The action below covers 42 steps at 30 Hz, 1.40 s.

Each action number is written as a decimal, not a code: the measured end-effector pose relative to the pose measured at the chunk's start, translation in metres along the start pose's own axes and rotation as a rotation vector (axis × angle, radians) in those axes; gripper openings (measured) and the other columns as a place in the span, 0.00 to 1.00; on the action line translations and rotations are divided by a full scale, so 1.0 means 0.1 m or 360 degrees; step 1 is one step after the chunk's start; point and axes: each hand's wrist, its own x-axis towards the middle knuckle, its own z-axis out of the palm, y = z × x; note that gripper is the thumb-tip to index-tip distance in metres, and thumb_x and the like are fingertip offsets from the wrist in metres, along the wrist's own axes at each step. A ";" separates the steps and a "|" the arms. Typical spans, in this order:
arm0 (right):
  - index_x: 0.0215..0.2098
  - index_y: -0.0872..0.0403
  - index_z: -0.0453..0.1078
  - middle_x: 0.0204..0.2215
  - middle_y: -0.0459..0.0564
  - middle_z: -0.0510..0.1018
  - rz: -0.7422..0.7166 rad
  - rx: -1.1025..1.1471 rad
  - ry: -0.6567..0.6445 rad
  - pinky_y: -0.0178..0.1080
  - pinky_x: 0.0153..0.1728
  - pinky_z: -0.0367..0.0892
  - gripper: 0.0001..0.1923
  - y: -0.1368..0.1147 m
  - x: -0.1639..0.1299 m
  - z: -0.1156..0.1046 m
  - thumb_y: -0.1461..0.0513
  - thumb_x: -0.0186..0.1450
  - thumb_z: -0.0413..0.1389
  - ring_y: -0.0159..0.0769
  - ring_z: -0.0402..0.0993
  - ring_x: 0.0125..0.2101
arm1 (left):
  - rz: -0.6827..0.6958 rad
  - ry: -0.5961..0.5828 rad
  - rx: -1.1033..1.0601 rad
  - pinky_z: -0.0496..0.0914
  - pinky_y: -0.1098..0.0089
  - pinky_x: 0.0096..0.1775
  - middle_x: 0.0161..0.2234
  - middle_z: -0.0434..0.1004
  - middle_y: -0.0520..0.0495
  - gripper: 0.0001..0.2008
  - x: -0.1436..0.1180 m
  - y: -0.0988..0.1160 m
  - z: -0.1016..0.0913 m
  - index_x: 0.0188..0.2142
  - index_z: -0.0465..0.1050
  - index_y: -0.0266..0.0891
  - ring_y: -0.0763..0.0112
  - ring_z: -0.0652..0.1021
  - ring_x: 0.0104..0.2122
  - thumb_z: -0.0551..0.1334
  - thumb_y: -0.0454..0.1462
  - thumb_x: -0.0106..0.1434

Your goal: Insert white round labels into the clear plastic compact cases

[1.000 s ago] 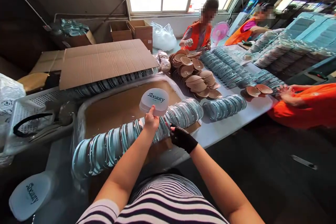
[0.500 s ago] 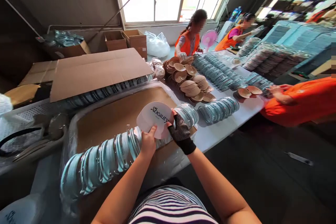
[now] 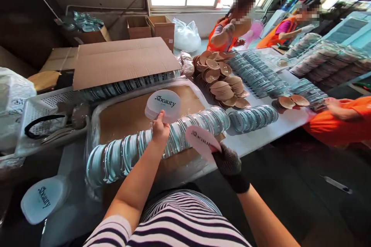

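2 hands loaded: bare left hand point(image 3: 160, 129) pinches a printed stack point(image 3: 162, 102) over the brown tray point(image 3: 120, 119); gloved right hand point(image 3: 227, 160) clamps a printed sheet point(image 3: 199, 139), apart from the stack, near the disc row point(image 3: 191, 125). 1 more printed pile point(image 3: 43, 200) sits lower left.

The printed sheets point(image 3: 163, 104) look smooth, plastic — the cardboard point(image 3: 124, 60) matt, the black glove point(image 3: 230, 162) knitted cloth.

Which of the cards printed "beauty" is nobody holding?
The lower-left card, which neither hand touches. The others are held: the left hand grips the upper stack, the gloved right hand the pinkish card.
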 end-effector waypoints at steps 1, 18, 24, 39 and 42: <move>0.43 0.53 0.79 0.28 0.55 0.81 -0.0037 -0.0057 -0.0037 0.36 0.27 0.67 0.23 0.01 -0.13 0.05 0.53 0.67 0.45 0.41 0.78 0.28 | 0.0003 -0.0011 -0.0007 0.72 0.66 0.54 0.45 0.82 0.47 0.19 0.04 0.00 0.00 0.53 0.74 0.41 0.68 0.80 0.48 0.62 0.27 0.63; 0.47 0.54 0.70 0.38 0.55 0.82 -0.0001 -0.0521 -0.0425 0.35 0.31 0.61 0.17 -0.68 0.17 0.67 0.57 0.74 0.41 0.39 0.79 0.36 | 0.0017 -0.0102 -0.0004 0.70 0.62 0.57 0.46 0.82 0.44 0.19 0.11 -0.14 -0.12 0.52 0.74 0.39 0.66 0.79 0.51 0.63 0.27 0.61; 0.48 0.55 0.71 0.35 0.56 0.82 -0.0013 -0.0540 -0.0429 0.34 0.30 0.63 0.18 -0.71 0.22 1.01 0.59 0.74 0.41 0.39 0.79 0.33 | 0.0045 -0.0133 0.0019 0.70 0.63 0.57 0.48 0.81 0.43 0.20 0.14 -0.16 -0.16 0.54 0.72 0.37 0.68 0.79 0.49 0.62 0.28 0.61; 0.34 0.55 0.77 0.22 0.50 0.78 -0.0357 0.0252 -0.0670 0.34 0.26 0.68 0.18 -0.58 0.78 0.62 0.54 0.69 0.50 0.35 0.74 0.23 | 0.0205 -0.0089 0.0074 0.72 0.63 0.53 0.42 0.83 0.44 0.20 0.06 -0.20 -0.14 0.49 0.75 0.38 0.64 0.81 0.46 0.68 0.29 0.57; 0.51 0.57 0.72 0.42 0.58 0.81 -0.0396 0.0459 -0.0221 0.40 0.42 0.72 0.23 -0.65 1.17 0.46 0.53 0.71 0.43 0.40 0.78 0.42 | 0.0157 -0.0058 0.0136 0.73 0.63 0.49 0.37 0.83 0.44 0.19 -0.09 -0.17 -0.16 0.47 0.76 0.36 0.63 0.82 0.42 0.69 0.30 0.54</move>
